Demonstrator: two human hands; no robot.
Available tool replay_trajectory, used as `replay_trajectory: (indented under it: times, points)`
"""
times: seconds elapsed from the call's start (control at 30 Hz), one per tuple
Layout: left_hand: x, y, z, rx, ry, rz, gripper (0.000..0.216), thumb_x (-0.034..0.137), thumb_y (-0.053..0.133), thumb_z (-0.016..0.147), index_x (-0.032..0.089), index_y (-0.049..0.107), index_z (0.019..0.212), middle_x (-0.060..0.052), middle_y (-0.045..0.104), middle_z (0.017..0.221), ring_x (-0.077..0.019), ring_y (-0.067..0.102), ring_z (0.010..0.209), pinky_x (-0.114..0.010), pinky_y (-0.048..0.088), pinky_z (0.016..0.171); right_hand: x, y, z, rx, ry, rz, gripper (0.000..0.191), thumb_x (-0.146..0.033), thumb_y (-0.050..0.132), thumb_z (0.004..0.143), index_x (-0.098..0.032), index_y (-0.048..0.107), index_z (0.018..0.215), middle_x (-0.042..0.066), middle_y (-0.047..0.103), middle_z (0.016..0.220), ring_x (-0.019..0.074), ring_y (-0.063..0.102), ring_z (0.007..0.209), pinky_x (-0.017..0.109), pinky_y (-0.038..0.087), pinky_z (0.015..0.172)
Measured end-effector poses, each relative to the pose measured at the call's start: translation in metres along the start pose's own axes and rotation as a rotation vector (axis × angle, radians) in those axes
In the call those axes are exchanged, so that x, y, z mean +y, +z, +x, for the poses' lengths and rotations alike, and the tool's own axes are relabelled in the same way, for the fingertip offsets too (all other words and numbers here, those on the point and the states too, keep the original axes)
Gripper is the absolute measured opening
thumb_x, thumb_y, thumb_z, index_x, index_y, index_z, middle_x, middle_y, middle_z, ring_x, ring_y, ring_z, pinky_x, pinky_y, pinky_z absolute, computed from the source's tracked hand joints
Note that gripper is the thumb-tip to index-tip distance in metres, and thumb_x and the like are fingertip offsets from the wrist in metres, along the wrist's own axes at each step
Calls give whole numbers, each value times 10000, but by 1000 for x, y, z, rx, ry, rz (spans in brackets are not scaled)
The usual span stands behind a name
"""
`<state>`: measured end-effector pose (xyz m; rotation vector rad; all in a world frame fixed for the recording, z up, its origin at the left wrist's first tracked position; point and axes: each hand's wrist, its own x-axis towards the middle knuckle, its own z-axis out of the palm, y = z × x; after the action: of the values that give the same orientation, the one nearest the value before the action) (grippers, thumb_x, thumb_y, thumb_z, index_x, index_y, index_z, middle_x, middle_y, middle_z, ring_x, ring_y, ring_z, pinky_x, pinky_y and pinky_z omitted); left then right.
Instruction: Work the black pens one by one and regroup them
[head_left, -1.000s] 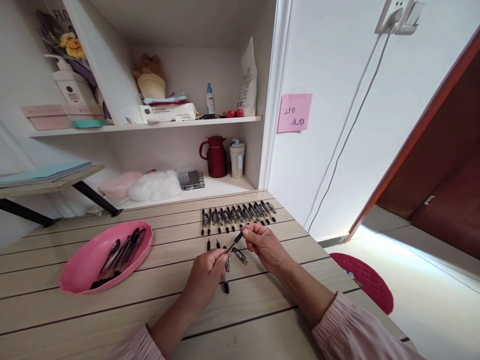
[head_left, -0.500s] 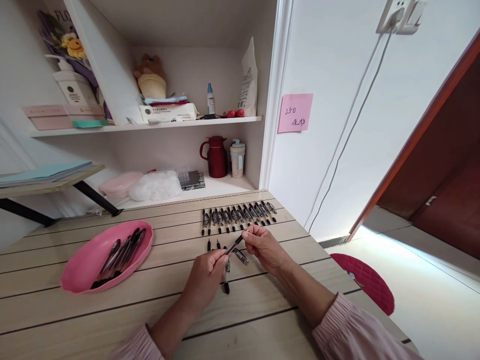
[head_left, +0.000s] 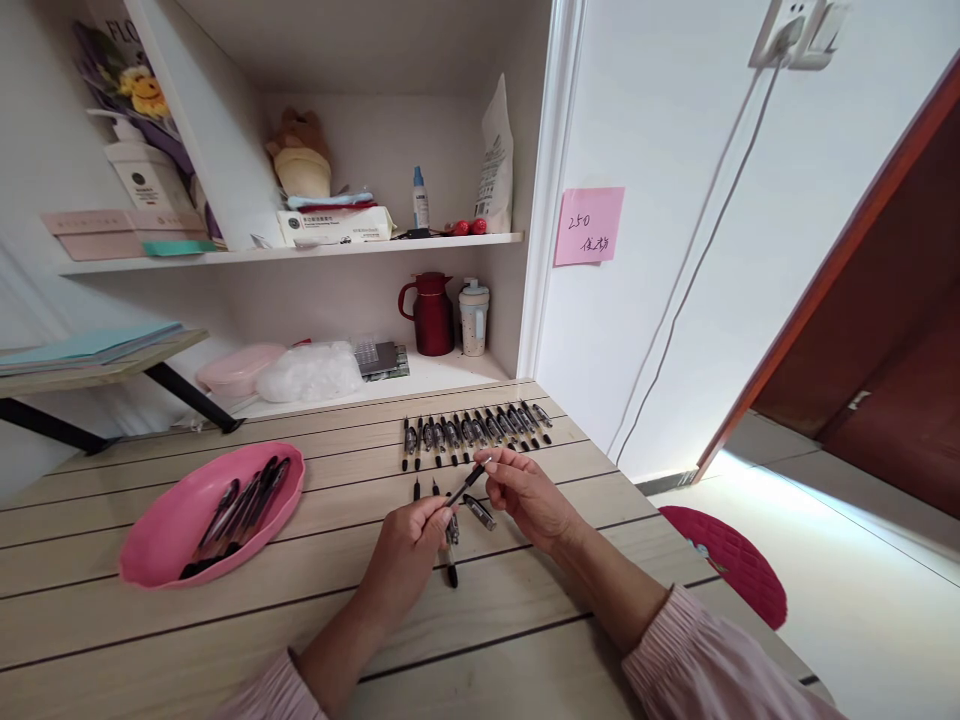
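My left hand (head_left: 409,548) is closed round the barrel of a black gel pen (head_left: 471,478), which is uncapped and tilted up to the right. The bent fingers of my right hand (head_left: 525,492) pinch at the pen's silvery tip; whether they hold a tiny part there is too small to tell. Under the pen, a clear-and-black pen cap (head_left: 479,512) lies on the table. Partly hidden by my left hand, a few more pens (head_left: 451,572) lie below the held one. Behind my hands runs a neat row of several uncapped pens and caps (head_left: 472,432).
A pink oval basket (head_left: 139,535) with several pens stands on the slatted wooden table (head_left: 300,640) at the left. Behind the table, shelves hold a red jug (head_left: 433,315), a cup (head_left: 473,318) and a plastic bag (head_left: 309,372). A round red stool (head_left: 739,570) stands at the right.
The fingers of my right hand have shifted slightly left at the pen's tip, and more of the silvery tip shows. My left hand keeps hold of the barrel.
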<state>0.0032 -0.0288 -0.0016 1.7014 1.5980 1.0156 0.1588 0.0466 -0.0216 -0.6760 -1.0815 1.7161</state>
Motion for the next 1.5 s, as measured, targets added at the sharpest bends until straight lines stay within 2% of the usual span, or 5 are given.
replay_trajectory:
  times: [0.47, 0.97, 1.1, 1.3, 1.5]
  points:
    - [-1, -3, 3, 9, 61, 95, 324, 356, 392, 793, 170, 655, 766, 9, 527, 541, -141, 486, 541, -215, 355, 528, 3, -1, 1, 8, -42, -8, 233, -312, 704, 595, -167, 626, 759, -62, 443, 481, 46, 322, 416, 206, 203, 408]
    - [-16, -6, 6, 114, 193, 223, 275, 297, 442, 778, 203, 677, 885, -51, 641, 797, -185, 579, 758, -270, 430, 673, 8, -4, 4, 40, -71, -105, 245, -329, 727, 571, -159, 572, 655, -58, 475, 509, 37, 334, 409, 200, 229, 405]
    - [-17, -6, 10, 182, 37, 67, 246, 301, 468, 729, 178, 657, 828, -22, 635, 714, -150, 574, 601, -245, 434, 571, 10, -6, 5, 39, -78, -376, 298, -375, 667, 624, -176, 570, 823, -33, 535, 616, 66, 422, 473, 208, 299, 452]
    - [-22, -6, 12, 182, -111, -58, 236, 353, 468, 719, 166, 606, 755, 41, 540, 553, -78, 407, 378, -199, 328, 417, 15, -4, 1, 92, -115, -1284, 336, -306, 670, 579, -193, 593, 886, -3, 609, 661, 132, 517, 618, 234, 312, 554]
    - [-21, -4, 10, 114, -36, -12, 207, 314, 458, 725, 166, 603, 737, 21, 555, 593, -120, 494, 543, -207, 373, 524, 14, -10, 6, 118, -82, -1252, 256, -150, 528, 616, -169, 610, 858, 2, 608, 632, 123, 503, 579, 226, 309, 536]
